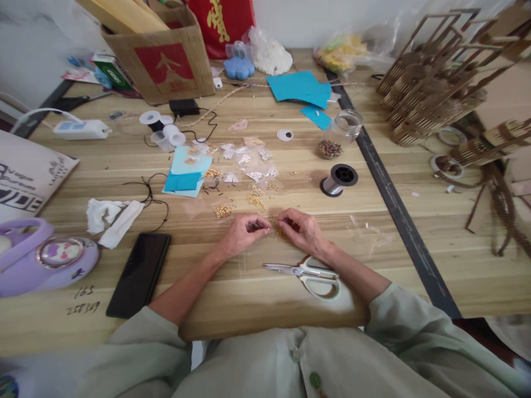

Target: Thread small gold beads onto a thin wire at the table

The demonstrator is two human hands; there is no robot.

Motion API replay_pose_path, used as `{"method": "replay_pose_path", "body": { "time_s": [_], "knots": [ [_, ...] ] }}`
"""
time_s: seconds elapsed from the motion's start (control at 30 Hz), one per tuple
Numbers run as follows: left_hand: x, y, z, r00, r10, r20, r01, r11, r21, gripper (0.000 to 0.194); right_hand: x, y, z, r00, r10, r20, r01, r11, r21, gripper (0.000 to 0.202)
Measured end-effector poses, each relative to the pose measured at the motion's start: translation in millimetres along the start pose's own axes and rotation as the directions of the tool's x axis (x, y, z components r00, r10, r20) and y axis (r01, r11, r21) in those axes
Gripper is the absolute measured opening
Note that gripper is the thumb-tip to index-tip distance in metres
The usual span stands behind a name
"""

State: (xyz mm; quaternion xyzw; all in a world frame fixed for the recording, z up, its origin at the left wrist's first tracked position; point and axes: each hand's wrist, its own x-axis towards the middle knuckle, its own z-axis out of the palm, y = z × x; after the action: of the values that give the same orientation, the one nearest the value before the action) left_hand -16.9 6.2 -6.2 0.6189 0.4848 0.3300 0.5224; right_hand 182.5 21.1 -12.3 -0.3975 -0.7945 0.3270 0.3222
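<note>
- My left grip (248, 233) has thumb and fingertips drawn close together; what sits between them is too small for me to tell.
- My right grip (302, 229) faces it, just apart, fingers curled in toward the thumb; I cannot tell whether it has hold of anything.
- Small gold pieces (279, 236) lie on the bench (232, 309) between and just under my fingertips.
- Beyond my left grip is a heap of gold beads (223, 211), with loose gold bits (256, 200) to its right.
- Scissors (305, 271) lie near my right forearm, blades pointing left.
- Farther out, small clear packets (253, 160) cluster beside light-blue sheets (185, 177).
- To the right a wire spool (339, 180) stands upright, and behind it a clear jar (332, 148) holds mixed beads.
- Off to my left are a black phone (139, 275) and crumpled white tissue (103, 214).
</note>
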Motion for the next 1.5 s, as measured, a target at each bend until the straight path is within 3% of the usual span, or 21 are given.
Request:
{"method": "replay_pose_path", "body": {
  "time_s": [0.8, 1.03, 1.2, 1.5],
  "knots": [
    [1, 4, 1.2, 0.999, -0.03, -0.029, 0.029, 0.999, -0.032, 0.011, 9, 4, -4, 0.999, -0.03, 0.012, 0.031, 0.994, -0.107, 0.008],
    [1, 2, 0.0, 0.999, -0.023, -0.031, 0.022, 0.999, -0.041, 0.011, 14, 4, -8, 0.993, -0.056, 0.108, 0.073, 0.985, -0.159, 0.009],
    [0, -1, -0.9, 0.999, -0.02, -0.049, 0.018, 0.999, -0.045, 0.012, 22, 5, -7, 0.99, -0.057, 0.13, 0.084, 0.973, -0.213, 0.012],
    [0, 0, -1.5, 0.998, -0.005, -0.067, 0.003, 1.0, -0.031, 0.01, 48, 13, -1, 0.997, 0.022, 0.068, 0.005, 0.925, -0.38, 0.016]
  ]
}}
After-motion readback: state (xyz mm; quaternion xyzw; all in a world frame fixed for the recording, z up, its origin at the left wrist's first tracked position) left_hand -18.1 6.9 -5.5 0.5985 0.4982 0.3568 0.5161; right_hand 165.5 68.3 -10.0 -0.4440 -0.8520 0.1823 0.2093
